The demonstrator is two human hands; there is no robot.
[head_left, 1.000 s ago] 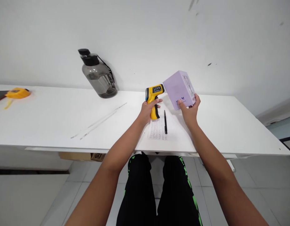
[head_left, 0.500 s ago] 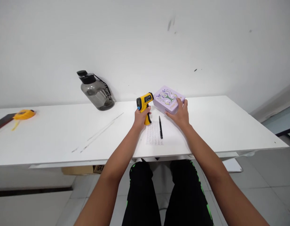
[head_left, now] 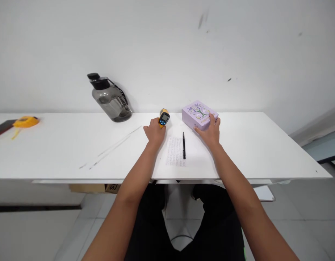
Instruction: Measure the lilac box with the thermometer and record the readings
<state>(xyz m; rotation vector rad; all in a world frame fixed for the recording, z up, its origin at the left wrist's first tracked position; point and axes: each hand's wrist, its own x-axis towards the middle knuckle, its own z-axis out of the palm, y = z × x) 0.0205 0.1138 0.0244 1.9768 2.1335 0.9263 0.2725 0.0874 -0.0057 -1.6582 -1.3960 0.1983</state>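
My left hand (head_left: pixel 155 132) is closed round the handle of a yellow and black infrared thermometer (head_left: pixel 164 117). Its small display and blue buttons face me, and most of the grip is hidden by my fingers. To the right, my right hand (head_left: pixel 210 133) grips the near right corner of a lilac box (head_left: pixel 193 118) with a printed floral design on its lid. The box rests on the white table (head_left: pixel 246 145), near the wall. Between my arms lies a black pen (head_left: pixel 184 146) on a sheet of paper with handwriting (head_left: pixel 175 152).
A grey see-through water bottle (head_left: pixel 111 101) with a black lid stands near the wall at the left. Farther left are a yellow tape measure (head_left: pixel 26 121) and a dark, blurred long object (head_left: pixel 3 128). Below the table a cardboard box (head_left: pixel 87 187) shows.
The thermometer has turned from pointing right to pointing toward the wall, and my left hand has shifted left. The lilac box, still in my right hand, sits slightly farther right.
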